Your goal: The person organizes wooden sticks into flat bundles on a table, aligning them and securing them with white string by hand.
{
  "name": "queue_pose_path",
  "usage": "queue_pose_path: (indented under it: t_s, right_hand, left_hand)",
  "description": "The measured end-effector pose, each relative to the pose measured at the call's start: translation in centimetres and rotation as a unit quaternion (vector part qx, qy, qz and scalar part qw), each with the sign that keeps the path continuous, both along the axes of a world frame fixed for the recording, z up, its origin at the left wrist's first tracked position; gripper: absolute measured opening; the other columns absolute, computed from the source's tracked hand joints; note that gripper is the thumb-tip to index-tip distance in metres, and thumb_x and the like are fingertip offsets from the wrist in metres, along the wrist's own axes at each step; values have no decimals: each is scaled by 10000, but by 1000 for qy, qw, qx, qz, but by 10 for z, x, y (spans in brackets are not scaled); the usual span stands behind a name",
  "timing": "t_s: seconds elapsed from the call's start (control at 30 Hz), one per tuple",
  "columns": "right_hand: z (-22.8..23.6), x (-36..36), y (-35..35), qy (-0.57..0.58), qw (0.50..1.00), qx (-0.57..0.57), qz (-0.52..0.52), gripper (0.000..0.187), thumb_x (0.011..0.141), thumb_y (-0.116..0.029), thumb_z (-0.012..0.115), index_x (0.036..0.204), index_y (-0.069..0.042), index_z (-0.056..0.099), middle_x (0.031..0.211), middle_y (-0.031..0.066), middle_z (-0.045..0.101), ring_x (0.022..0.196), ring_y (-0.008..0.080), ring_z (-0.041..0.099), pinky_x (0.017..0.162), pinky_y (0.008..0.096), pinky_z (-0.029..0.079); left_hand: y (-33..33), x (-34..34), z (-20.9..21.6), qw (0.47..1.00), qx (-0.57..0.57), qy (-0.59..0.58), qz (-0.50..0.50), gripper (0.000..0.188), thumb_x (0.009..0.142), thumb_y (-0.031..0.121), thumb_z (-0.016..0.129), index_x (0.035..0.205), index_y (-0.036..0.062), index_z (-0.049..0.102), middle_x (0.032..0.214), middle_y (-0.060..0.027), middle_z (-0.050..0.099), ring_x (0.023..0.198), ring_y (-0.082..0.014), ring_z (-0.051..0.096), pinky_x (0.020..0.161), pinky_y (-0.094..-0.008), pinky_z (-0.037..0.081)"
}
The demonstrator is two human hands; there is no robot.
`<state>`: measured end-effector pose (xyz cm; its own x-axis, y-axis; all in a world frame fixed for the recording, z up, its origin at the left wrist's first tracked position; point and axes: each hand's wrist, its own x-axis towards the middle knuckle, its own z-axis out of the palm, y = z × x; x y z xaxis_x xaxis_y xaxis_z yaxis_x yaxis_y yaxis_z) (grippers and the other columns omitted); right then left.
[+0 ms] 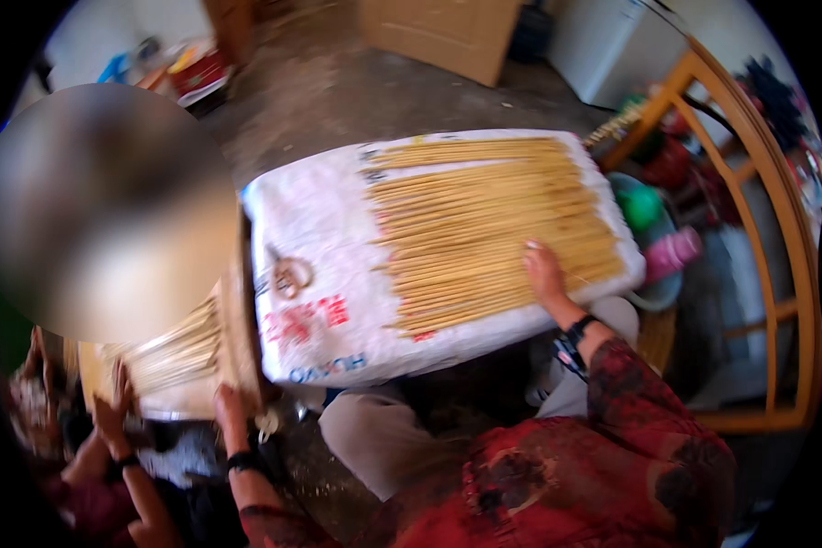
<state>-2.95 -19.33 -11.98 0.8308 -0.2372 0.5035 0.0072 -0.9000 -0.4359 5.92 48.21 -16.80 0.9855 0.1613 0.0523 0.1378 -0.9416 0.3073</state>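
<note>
A row of long, thin yellowish sticks point(484, 228) lies side by side on a padded surface covered in white printed sacking point(324, 215). My right hand point(545, 274) rests on the near right part of the row, its fingers stretched out over the sticks. Further left, my left hand point(231, 406) is at the near right edge of a low wooden table point(237, 347). Its fingers are blurred, and whether it holds anything is hidden. More thin sticks point(187, 347) are spread on that table. Scissors with brown handles point(290, 276) lie on the sacking, left of the row.
Another person's hand point(114, 406) is over the low table's near edge. To the right stand a basin point(662, 288) with a green ball-like thing point(641, 207) and pink bottle point(674, 253), and a wooden frame point(799, 265). A door point(443, 32) and white cabinet point(607, 46) are behind.
</note>
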Motion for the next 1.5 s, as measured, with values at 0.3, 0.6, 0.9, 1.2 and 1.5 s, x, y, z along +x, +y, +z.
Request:
queue_pose_path:
  t_s: [0.3, 0.6, 0.9, 1.2, 1.5]
  right_hand:
    - [39, -13, 0, 46, 999, 8, 26, 69, 750, -81, 529, 787, -23, 522, 937, 148, 574, 919, 312, 522, 786, 378, 420]
    - [132, -82, 82, 105, 954, 63, 274, 75, 770, -131, 524, 819, -78, 543, 793, 76, 522, 791, 255, 528, 653, 345, 449]
    - [115, -209, 73, 48, 984, 112, 130, 90, 786, -141, 547, 857, -87, 557, 725, 51, 495, 662, 225, 530, 553, 326, 434]
    - [112, -200, 72, -41, 945, 237, 221, 87, 789, -145, 542, 843, -78, 553, 741, 83, 533, 688, 266, 544, 588, 349, 445]
    - [198, -182, 84, 4, 892, 343, 293, 56, 748, -1, 553, 792, -28, 574, 721, 78, 560, 628, 172, 555, 566, 255, 444]
  left_hand:
    - [-52, 9, 64, 991, 103, 78, 20, 372, 723, 186, 604, 1053, 36, 524, 980, -195, 537, 912, -351, 522, 758, -412, 435]
    - [-252, -62, 206, 928, -194, 85, -306, 183, 783, 92, 542, 953, 23, 540, 817, -145, 559, 690, -271, 546, 633, -347, 436]
    - [-311, -105, 183, 857, 23, 55, -512, 150, 762, 93, 545, 899, 33, 559, 833, -149, 571, 777, -320, 543, 667, -398, 431]
    - [-365, -142, 197, 831, -205, 242, -457, 279, 755, 19, 534, 1033, 25, 553, 997, -99, 564, 859, -186, 550, 745, -277, 436]
    - [-455, -171, 223, 551, -473, 337, -599, 464, 778, 146, 598, 1173, 29, 385, 1029, -65, 496, 933, -120, 477, 778, -262, 413]
